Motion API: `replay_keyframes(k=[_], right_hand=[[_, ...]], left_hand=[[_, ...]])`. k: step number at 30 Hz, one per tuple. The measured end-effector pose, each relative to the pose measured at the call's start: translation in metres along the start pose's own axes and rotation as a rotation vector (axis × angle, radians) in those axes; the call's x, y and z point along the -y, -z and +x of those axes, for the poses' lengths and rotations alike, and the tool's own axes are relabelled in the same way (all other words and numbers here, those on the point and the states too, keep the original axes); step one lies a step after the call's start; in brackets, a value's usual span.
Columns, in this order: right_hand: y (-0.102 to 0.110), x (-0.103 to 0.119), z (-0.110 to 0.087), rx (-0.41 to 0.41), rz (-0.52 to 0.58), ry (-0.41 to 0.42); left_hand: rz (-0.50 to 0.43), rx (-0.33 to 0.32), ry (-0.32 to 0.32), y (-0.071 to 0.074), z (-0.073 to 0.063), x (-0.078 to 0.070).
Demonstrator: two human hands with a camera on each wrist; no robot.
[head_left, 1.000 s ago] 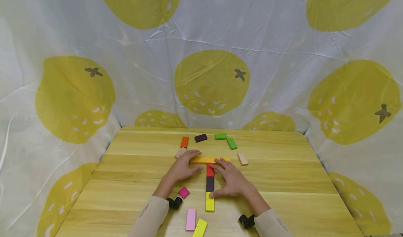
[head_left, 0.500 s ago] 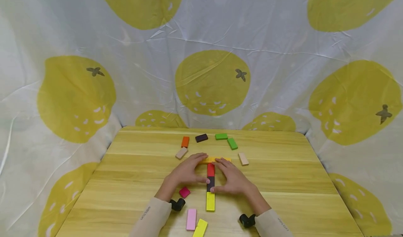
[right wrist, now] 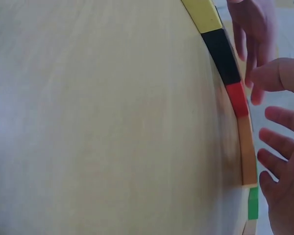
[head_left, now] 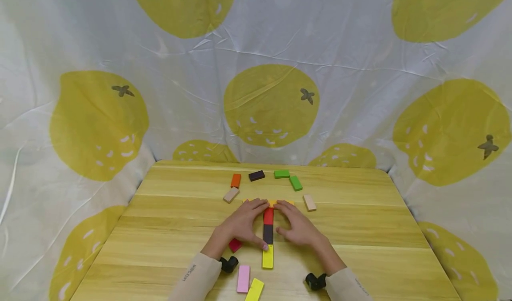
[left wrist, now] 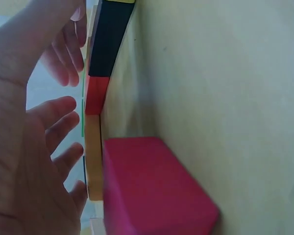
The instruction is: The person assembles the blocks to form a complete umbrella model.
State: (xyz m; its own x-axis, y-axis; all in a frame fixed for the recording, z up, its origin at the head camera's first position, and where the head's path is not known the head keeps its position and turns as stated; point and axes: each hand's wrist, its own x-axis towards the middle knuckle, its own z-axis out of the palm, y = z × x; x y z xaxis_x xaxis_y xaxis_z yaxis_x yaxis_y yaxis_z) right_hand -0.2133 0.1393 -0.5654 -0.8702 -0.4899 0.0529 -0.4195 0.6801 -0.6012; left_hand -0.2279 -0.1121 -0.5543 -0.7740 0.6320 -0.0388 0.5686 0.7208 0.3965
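Note:
Flat blocks form a T on the wooden table: an orange row [head_left: 273, 202] across the top, with a red block [head_left: 268, 215], a black block [head_left: 268, 234] and a yellow block [head_left: 268, 258] below it. My left hand [head_left: 242, 222] spans the stem's left side, fingertips over the orange row and thumb tip where black meets yellow. My right hand [head_left: 301, 225] is to the right, fingertips at the row and thumb beside the stem. Both hands have loosely bent, spread fingers. A magenta block [left wrist: 157, 181], partly hidden in the head view, lies under my left wrist.
Behind the T lie an orange-red block [head_left: 236, 180], a dark block [head_left: 257, 175], two green blocks [head_left: 282, 174] and two pale wooden blocks [head_left: 310, 202]. Nearer me are a pink block [head_left: 243, 279] and another yellow block [head_left: 254, 289]. A lemon-print cloth [head_left: 344, 114] hangs around the table.
My left hand has shifted right, its fingertips toward the row's middle and its thumb down to the black-yellow joint. My right thumb has moved up from the yellow block and off the stem.

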Motion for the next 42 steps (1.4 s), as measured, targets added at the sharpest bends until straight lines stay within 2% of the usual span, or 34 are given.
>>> replay_keyframes(k=[3, 11, 16, 19, 26, 30, 33, 37, 42], right_hand=[[0.000, -0.002, -0.003, -0.019, 0.010, -0.010], [0.001, -0.011, -0.007, -0.068, -0.006, -0.033], [0.004, -0.015, -0.011, -0.097, 0.034, -0.025], [0.009, -0.019, -0.012, -0.099, 0.045, -0.044], [0.030, -0.033, -0.015, -0.161, 0.065, -0.038], [0.045, -0.039, -0.016, -0.169, 0.076, -0.051], [0.052, -0.046, -0.016, -0.166, 0.044, -0.055], [0.057, -0.059, -0.014, -0.140, -0.026, -0.077], [0.061, -0.075, -0.011, -0.103, -0.045, -0.118]], left_hand=[[0.012, 0.001, -0.009, -0.004, 0.001, 0.001], [0.012, 0.004, 0.018, -0.005, 0.001, -0.002], [0.030, 0.010, 0.031, -0.005, 0.001, -0.003], [0.029, 0.019, 0.033, -0.003, 0.001, -0.004], [0.010, 0.018, 0.030, 0.000, 0.003, -0.007], [0.004, 0.021, 0.034, 0.000, 0.004, -0.007], [-0.005, 0.017, 0.032, -0.001, 0.004, -0.006], [-0.011, 0.016, 0.032, -0.001, 0.004, -0.006], [-0.016, 0.025, 0.040, -0.001, 0.005, -0.006]])
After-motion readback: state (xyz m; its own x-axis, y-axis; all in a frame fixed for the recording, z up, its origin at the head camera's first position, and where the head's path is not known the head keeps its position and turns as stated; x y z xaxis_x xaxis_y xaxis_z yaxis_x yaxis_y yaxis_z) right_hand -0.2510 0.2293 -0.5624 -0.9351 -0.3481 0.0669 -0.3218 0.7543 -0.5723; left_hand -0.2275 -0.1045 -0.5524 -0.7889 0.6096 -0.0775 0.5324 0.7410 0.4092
